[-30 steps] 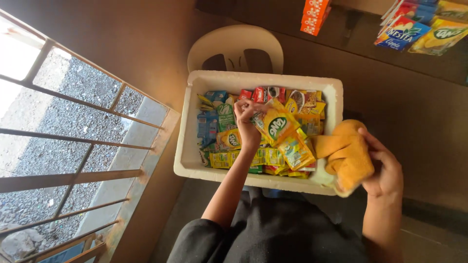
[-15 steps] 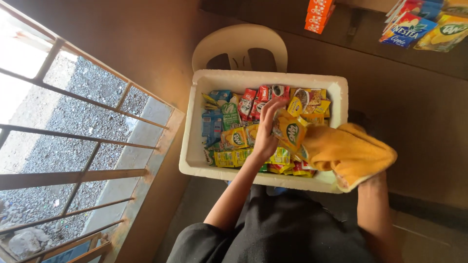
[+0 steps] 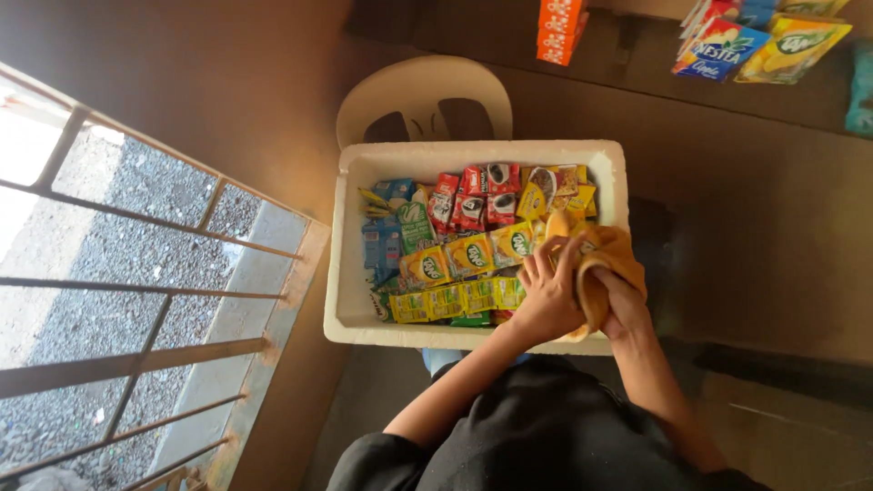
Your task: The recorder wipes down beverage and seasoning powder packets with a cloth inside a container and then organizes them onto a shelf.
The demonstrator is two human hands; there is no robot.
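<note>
White foam box (image 3: 346, 273): both hands (image 3: 546, 295) bunch upright yellow cloth (image 3: 605, 259).

Yellow, red, blue sachets (image 3: 473, 250) fill the box; hanging packets (image 3: 759, 41) seemingly above.

A white plastic chair (image 3: 424, 98) stands behind the box, a rusty metal window grille (image 3: 136, 300) spans the left, and colourful hanging sachet packs (image 3: 764, 41) and an orange carton (image 3: 559, 29) show above.

Single head view, looking steeply down, close over white foam box (image 3: 346, 273), barred window at left
</note>
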